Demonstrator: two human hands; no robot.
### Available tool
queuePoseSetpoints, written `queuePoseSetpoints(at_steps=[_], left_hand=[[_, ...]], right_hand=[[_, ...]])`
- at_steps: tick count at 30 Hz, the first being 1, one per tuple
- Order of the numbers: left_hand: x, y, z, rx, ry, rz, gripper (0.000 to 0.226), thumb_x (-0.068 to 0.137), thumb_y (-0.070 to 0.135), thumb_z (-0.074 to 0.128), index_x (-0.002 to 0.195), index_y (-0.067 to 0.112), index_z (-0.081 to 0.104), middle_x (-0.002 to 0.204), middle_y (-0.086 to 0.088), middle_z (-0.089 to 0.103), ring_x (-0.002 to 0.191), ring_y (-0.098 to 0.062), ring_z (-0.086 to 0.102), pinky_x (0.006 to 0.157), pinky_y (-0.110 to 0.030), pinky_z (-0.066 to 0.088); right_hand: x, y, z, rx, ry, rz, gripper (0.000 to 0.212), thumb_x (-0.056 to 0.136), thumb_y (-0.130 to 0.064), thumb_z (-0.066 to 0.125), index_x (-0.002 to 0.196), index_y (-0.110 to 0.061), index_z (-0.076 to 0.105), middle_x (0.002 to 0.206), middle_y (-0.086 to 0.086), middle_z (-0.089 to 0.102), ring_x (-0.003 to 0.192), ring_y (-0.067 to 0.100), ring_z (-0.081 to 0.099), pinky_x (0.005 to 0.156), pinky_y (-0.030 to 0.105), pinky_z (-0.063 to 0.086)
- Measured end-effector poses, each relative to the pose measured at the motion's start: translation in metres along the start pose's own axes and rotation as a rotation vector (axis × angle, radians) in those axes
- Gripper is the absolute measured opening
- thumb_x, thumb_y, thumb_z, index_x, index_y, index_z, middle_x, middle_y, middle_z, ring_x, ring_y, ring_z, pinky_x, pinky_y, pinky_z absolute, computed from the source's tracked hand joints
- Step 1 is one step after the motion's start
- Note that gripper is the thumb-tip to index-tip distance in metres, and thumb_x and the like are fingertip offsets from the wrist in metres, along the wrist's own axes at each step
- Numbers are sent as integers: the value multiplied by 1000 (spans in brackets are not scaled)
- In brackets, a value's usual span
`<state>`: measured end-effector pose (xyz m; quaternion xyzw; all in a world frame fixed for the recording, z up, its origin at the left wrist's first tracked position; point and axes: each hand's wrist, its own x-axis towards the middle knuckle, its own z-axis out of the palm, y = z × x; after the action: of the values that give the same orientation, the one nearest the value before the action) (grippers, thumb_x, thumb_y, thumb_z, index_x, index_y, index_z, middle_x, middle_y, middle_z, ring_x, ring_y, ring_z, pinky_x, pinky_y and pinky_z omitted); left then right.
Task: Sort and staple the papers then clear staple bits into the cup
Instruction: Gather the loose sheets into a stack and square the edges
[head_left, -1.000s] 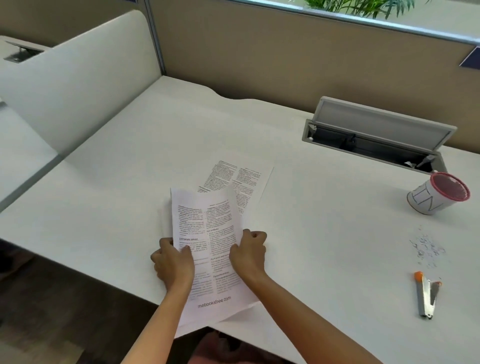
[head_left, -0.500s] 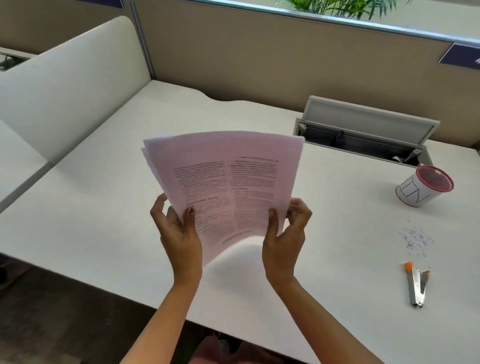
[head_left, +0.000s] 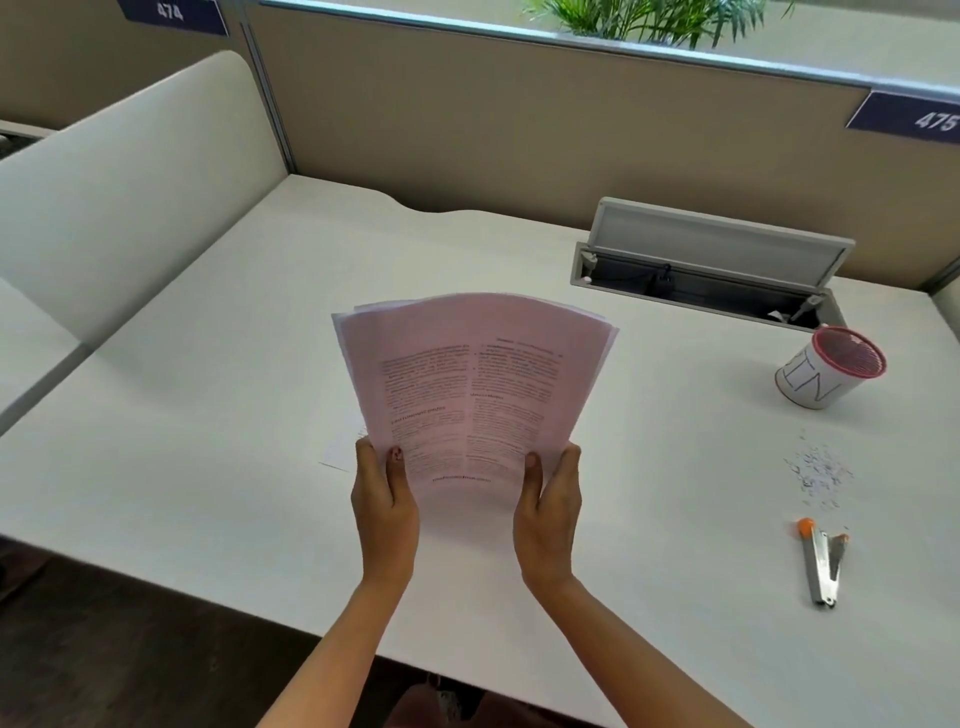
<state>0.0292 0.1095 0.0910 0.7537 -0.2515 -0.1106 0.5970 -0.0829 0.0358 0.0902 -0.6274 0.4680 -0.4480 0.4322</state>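
Papers (head_left: 472, 384) upright, top edges fanned; left hand (head_left: 384, 499), right hand (head_left: 550, 504) grip bottom corners; stapler (head_left: 820, 566) well apart.

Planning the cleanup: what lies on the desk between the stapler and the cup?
In the head view, a scatter of loose staple bits lies on the desk between the stapler and the cup.

Office: numbered cubicle partitions (head_left: 519, 130), desk (head_left: 208, 389).
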Motion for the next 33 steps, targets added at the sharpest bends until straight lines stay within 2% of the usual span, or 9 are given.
queuePoseSetpoints(at_steps=[5, 8, 12, 15, 18, 22, 24, 28, 33], left_hand=[[6, 6, -4, 69, 59, 14, 16, 102, 21, 42, 114, 14, 51, 100, 4, 61, 84, -10, 61, 60, -5, 48], [21, 20, -8, 107, 72, 32, 16, 101, 23, 47, 110, 16, 59, 92, 8, 63, 75, -5, 62, 58, -5, 46], [57, 31, -14, 176, -19, -34, 16, 98, 18, 53, 107, 14, 66, 90, 6, 67, 74, -9, 62, 57, -4, 41], [94, 31, -18, 235, -141, -206, 25, 94, 21, 59, 116, 12, 66, 108, -5, 70, 88, -16, 60, 78, -21, 44], [124, 24, -18, 282, -206, -274, 26, 93, 21, 63, 116, 10, 67, 113, -8, 69, 90, -19, 58, 80, -26, 41], [147, 8, -16, 304, -205, -310, 18, 91, 22, 64, 106, 13, 70, 106, -8, 71, 86, -21, 60, 76, -26, 40], [155, 0, -14, 307, -183, -322, 19, 91, 22, 64, 107, 12, 69, 105, -9, 71, 86, -20, 60, 76, -26, 40], [165, -17, -12, 370, -168, -318, 21, 93, 19, 61, 109, 7, 68, 109, -10, 69, 89, -23, 60, 79, -30, 44], [167, -39, -8, 546, -155, -329, 33, 88, 21, 69, 116, 5, 66, 137, -14, 49, 121, -36, 51, 101, -49, 43]], right_hand=[[5, 3, 4, -37, 25, 62, 7, 101, -15, 41, 103, -21, 41, 102, -12, 55, 93, 10, 58, 71, 12, 51], [12, -1, 6, -12, 26, 141, 10, 100, -15, 45, 108, -19, 43, 107, -6, 57, 93, 10, 59, 66, 8, 51], [24, -8, 12, 29, -3, 286, 14, 98, -15, 49, 111, -18, 45, 108, -4, 60, 90, 6, 59, 59, 9, 48], [35, -10, 22, 68, -66, 472, 18, 97, -15, 50, 115, -17, 47, 109, -3, 59, 89, 12, 57, 71, 18, 45], [44, -7, 35, 50, -117, 581, 18, 96, -16, 52, 113, -18, 47, 110, -1, 58, 94, 17, 56, 79, 28, 44], [52, 3, 53, -31, -135, 576, 19, 91, -11, 60, 104, -19, 49, 112, 3, 61, 96, 17, 59, 78, 28, 48], [58, 6, 65, -145, -134, 568, 22, 88, -11, 63, 106, -18, 52, 116, 6, 60, 101, 20, 59, 86, 35, 53], [65, 7, 84, -406, -175, 548, 29, 88, -18, 63, 116, -17, 54, 128, 8, 47, 117, 27, 46, 101, 40, 43], [67, 1, 100, -397, -170, 563, 26, 87, -9, 57, 112, -15, 51, 132, 9, 34, 116, 28, 42, 100, 38, 42]])
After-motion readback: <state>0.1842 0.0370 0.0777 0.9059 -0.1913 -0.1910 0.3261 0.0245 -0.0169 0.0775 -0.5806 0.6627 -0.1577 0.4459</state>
